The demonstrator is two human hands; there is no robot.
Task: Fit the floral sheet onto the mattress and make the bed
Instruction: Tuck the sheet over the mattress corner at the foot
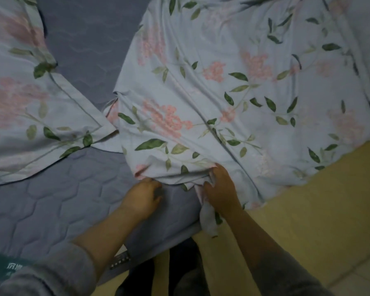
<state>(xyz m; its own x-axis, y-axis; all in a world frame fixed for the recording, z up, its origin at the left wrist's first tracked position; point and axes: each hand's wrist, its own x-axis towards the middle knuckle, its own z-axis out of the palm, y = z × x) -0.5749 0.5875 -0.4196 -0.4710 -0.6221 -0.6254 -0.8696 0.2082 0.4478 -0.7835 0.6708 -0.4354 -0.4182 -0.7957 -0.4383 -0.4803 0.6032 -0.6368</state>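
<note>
While left hand [143,196] and right hand [220,189] grip its hem, crumpled floral sheet [201,92], quilted mattress [51,199].

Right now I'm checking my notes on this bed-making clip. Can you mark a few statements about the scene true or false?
1. The floral sheet covers the whole mattress. False: the grey quilted mattress lies bare at the near corner.
2. The right hand grips bunched sheet fabric. True.
3. A floral pillow lies on the mattress to the left. True.
4. The left hand rests on the pillow. False: it holds the sheet's edge, apart from the pillow.
</note>
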